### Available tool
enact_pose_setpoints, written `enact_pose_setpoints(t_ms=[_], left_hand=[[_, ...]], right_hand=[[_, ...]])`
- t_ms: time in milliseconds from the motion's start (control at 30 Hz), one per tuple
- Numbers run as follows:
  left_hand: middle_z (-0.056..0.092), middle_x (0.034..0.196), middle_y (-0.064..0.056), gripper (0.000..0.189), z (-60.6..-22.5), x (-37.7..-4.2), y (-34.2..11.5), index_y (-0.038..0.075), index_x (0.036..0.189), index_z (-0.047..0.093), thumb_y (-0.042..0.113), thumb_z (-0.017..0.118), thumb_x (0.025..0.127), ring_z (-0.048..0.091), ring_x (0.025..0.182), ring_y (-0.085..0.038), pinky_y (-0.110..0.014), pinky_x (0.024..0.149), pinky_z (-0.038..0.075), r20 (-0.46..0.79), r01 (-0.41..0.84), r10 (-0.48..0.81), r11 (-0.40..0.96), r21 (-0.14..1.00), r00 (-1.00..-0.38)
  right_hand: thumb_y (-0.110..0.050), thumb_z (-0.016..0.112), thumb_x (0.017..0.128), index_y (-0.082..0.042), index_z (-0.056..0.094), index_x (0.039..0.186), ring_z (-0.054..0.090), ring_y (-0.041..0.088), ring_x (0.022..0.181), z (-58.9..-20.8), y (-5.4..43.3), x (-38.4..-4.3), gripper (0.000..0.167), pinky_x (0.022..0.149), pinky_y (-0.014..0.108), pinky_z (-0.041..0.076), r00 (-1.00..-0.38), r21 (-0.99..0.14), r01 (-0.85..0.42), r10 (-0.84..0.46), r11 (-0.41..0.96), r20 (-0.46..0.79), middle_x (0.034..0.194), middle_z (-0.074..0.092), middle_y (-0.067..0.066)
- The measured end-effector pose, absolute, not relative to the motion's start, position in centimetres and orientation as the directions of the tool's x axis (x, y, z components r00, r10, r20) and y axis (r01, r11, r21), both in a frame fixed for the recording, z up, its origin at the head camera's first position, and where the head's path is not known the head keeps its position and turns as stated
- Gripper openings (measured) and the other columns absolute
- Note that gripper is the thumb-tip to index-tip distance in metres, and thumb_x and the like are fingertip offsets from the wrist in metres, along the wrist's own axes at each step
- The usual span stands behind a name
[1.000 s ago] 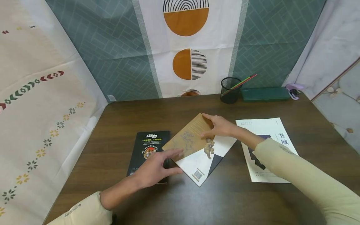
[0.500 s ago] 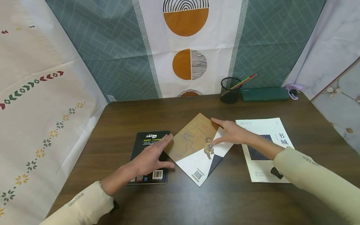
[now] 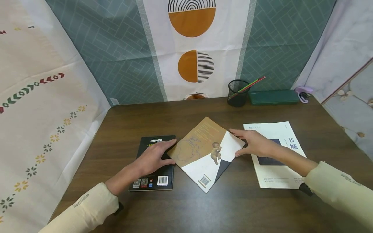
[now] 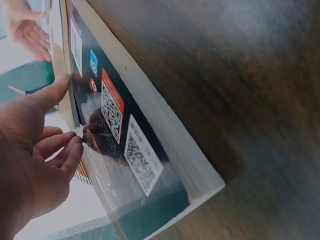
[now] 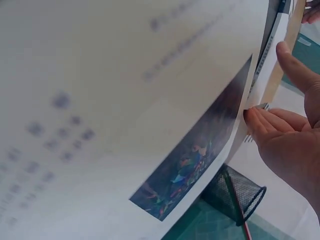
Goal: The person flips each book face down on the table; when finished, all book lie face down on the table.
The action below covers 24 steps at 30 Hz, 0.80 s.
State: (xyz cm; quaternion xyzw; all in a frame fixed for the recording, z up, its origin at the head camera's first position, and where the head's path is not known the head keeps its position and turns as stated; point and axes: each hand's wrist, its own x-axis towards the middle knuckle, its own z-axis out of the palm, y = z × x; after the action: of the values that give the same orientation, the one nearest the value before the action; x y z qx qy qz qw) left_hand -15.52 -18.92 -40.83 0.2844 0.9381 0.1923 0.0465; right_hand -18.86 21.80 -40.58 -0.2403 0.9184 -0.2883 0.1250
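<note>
1. Centrally in the head view, a tan-and-white book point(image 3: 198, 153) lies diagonally on the brown table point(image 3: 233, 210), one corner aimed at the bottom of the frame.
2. Left of centre, the left hand point(image 3: 152, 159) reaches over a black book point(image 3: 154, 174), its thumb and forefinger spread around the tan-and-white book's left corner; it is loose, clasping nothing.
3. Right of centre, the right hand point(image 3: 257, 144) frames the opposite corner likewise, relaxed and unclenched; whether its fingertips touch the cover, I cannot tell.
4. From the left wrist, the other fingers show bent near the black book, its thick page edges point(image 4: 152, 105) slant toward the lower right, and two QR codes point(image 4: 112, 107) loom large mid-frame; the head view has these codes only tiny.
5. From the right wrist, a white book point(image 5: 120, 110) fills the left side, its cover picture point(image 5: 195, 155) showing coloured shapes where the head view gives a dark patch.
6. Upper right in the head view stands a mesh cup point(image 3: 237, 97) with pencils, beside a green case point(image 3: 274, 97); the right-wrist view puts the cup lower right.
</note>
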Motion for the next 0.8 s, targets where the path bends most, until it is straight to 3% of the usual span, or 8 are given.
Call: enact_pose_setpoints(t_ms=[267,567,800], left_hand=[[0.067,0.143,-0.013,0.074,-41.1,-15.9,-18.9,0.003,0.151,0.058,0.025,0.09,0.088,0.066,0.124,-0.029,-0.05,0.104,0.054,0.054,0.54,0.563,0.755,0.373,-0.824],[0.07,0.138,-0.011,0.07,-41.2,-15.9,-19.0,0.003,0.147,0.062,0.027,0.09,0.088,0.069,0.119,-0.025,-0.047,0.102,0.056,0.066,0.575,0.595,0.734,0.36,-0.801],[0.075,0.128,-0.008,0.071,-41.0,-15.0,-19.0,0.004,0.144,0.066,0.03,0.093,0.084,0.069,0.105,-0.019,-0.041,0.094,0.059,0.083,0.603,0.612,0.732,0.318,-0.787]], right_hand=[[-0.009,0.094,0.08,0.006,0.048,0.155,0.064,0.042,0.129,-40.8,22.0,-18.1,0.09,0.102,0.053,0.054,-0.871,-0.544,-0.384,-0.488,0.746,-0.054,0.147,0.059,0.027],[-0.009,0.092,0.083,0.004,0.052,0.153,0.067,0.041,0.124,-41.0,21.3,-18.1,0.081,0.098,0.051,0.057,-0.9,-0.526,-0.337,-0.432,0.781,-0.065,0.146,0.06,0.027],[-0.007,0.091,0.084,0.002,0.058,0.149,0.069,0.041,0.118,-41.2,21.2,-18.4,0.074,0.096,0.052,0.058,-0.916,-0.516,-0.325,-0.4,0.792,-0.037,0.142,0.063,0.027]])
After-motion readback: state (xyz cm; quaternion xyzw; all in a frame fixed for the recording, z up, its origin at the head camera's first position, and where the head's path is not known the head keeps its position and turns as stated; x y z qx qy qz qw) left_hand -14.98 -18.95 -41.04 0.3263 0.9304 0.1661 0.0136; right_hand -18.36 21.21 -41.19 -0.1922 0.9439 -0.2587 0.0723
